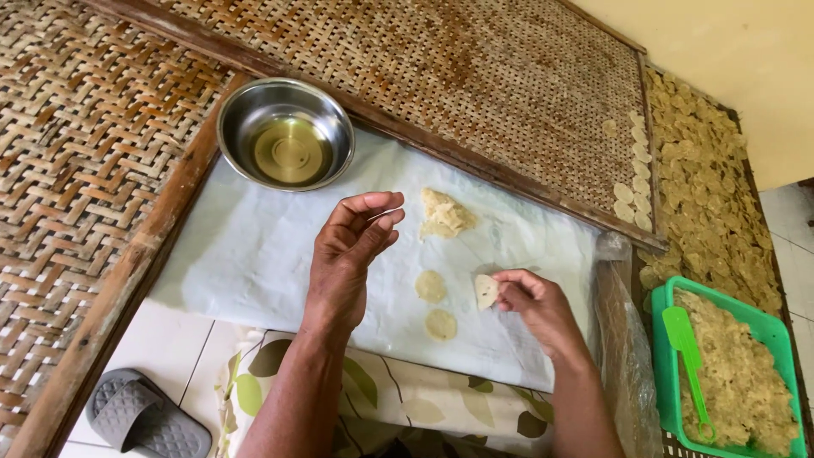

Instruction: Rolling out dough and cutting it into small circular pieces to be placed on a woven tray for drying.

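The right hand (534, 305) holds a thin round dough disc (486, 291) pinched by its edge between thumb and fingertips; the disc stands on edge, lifted just off the white sheet (254, 246), its flat face turned toward the left hand. The left hand (348, 254) hovers above the sheet with the fingers (377, 222) loosely curved and narrow, holding nothing as far as can be seen.

Two more flat discs (431, 286) lie on the sheet between the two hands, just to the left of the right fingertips and below the left fingertips; the held disc is nearer the right hand, the upper lying disc about midway. A lump of dough (446, 214) sits just beyond the left fingertips, slightly to their right. A steel bowl (286, 133) with oil stands farther beyond the left hand. Well off to the right of the right hand is a green tray (670, 297) with a green spatula (688, 356) in it.
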